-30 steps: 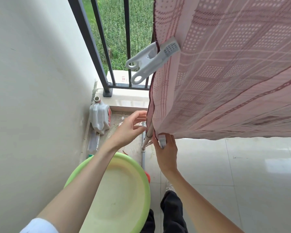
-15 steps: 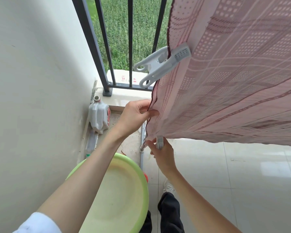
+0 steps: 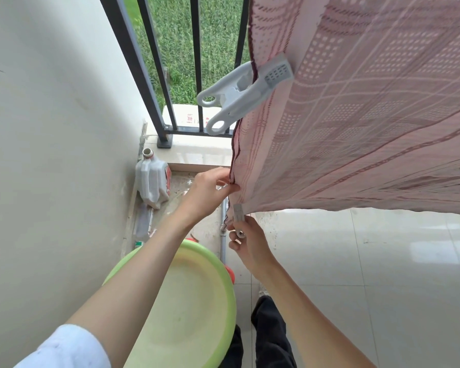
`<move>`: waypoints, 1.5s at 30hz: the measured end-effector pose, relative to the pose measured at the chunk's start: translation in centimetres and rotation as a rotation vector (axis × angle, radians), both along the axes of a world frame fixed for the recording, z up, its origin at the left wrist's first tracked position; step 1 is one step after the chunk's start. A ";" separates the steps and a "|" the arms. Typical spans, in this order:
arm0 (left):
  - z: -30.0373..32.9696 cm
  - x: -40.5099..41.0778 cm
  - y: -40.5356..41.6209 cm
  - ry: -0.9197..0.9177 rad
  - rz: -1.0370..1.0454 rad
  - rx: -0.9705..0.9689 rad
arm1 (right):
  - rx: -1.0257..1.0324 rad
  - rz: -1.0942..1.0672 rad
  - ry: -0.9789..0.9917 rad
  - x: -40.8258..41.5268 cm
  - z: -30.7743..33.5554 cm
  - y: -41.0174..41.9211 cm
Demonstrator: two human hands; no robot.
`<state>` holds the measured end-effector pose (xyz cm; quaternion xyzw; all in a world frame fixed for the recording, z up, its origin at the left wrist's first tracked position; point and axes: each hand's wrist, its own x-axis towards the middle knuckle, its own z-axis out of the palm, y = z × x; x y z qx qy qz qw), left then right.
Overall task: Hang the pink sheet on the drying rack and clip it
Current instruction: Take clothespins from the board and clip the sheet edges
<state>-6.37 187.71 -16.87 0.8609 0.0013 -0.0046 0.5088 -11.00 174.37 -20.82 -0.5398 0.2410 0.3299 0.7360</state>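
The pink patterned sheet (image 3: pixel 356 123) hangs over the drying rack, filling the upper right. A large white clip (image 3: pixel 239 94) bites its left edge high up. My left hand (image 3: pixel 210 191) pinches the sheet's dark-trimmed left edge near the lower corner. Just below, my right hand (image 3: pixel 246 241) grips a second white clip (image 3: pixel 238 217), whose jaw sits on the sheet's bottom corner. The rack's bars are hidden under the cloth.
A green basin (image 3: pixel 197 309) stands on the floor below my left arm. A white plastic jug (image 3: pixel 153 181) leans in the corner by the white wall (image 3: pixel 51 155). Black railing bars (image 3: pixel 154 75) stand behind. Pale floor tiles (image 3: pixel 369 274) spread to the right.
My left hand rose from open beside the sheet and pinched its left edge. My right hand stayed at the bottom corner with the small clip. The view shifted slightly.
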 end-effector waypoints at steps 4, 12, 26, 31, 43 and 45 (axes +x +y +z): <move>-1.1 -0.2 -0.2 -0.009 -0.011 0.073 | 0.096 -0.064 0.089 -0.6 -0.5 -0.5; -2.6 -0.2 -0.2 -0.080 0.054 0.187 | 0.071 -0.144 0.148 -1.5 -0.9 -0.4; -2.4 0.5 0.6 0.142 0.165 0.004 | 0.422 -0.359 0.290 -2.1 -1.5 2.9; -1.9 0.4 0.4 0.170 0.193 0.018 | 0.451 -0.388 0.281 -2.4 -1.6 3.6; -1.6 -1.5 -1.0 0.110 0.310 0.019 | 0.532 -0.512 0.246 -2.2 -2.1 4.4; -1.6 -1.5 -0.9 0.100 0.296 0.030 | 0.561 -0.526 0.239 -2.0 -2.3 4.4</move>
